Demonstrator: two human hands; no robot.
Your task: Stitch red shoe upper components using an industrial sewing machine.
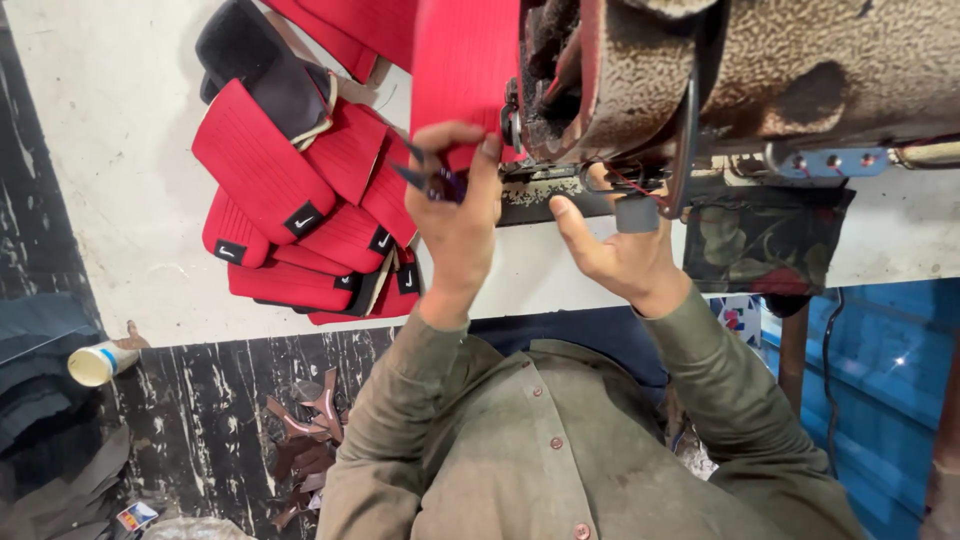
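Pinching a small pair of dark snips (pixel 430 180), the left hand (pixel 455 215) is closed round their handle, its fingertips up against the lower edge of a red strip (pixel 465 60). The strip hangs flat down from the top of the view and runs in beside the head of the sewing machine (pixel 700 70).

The right hand (pixel 620 250) lies open on the machine bed just below the needle area. Its fingers are spread and its thumb points toward the left hand, clamped on nothing. A small grey piece (pixel 637 213) sits at its fingertips, possibly part of the machine; the view is too cluttered there to tell.

The strip looks like ribbed woven cloth: light, soft and limp. It would likely fold or skew if taken by one corner. It seems neither slippery nor fragile, though its cut edges could fray. The safest hold is probably flat between thumb and fingers on the lower edge, close to the machine, where it is already supported. The snips are small, hard and pointed, so their tips are best kept away from the cloth face and the other hand.

To the left, a pile (pixel 300 220) of like red pieces with black tabs lies on the white table (pixel 120 150), well apart from both hands. A paper cup (pixel 95 362) lies by the table's near edge, and brown scraps (pixel 305 440) litter the floor.
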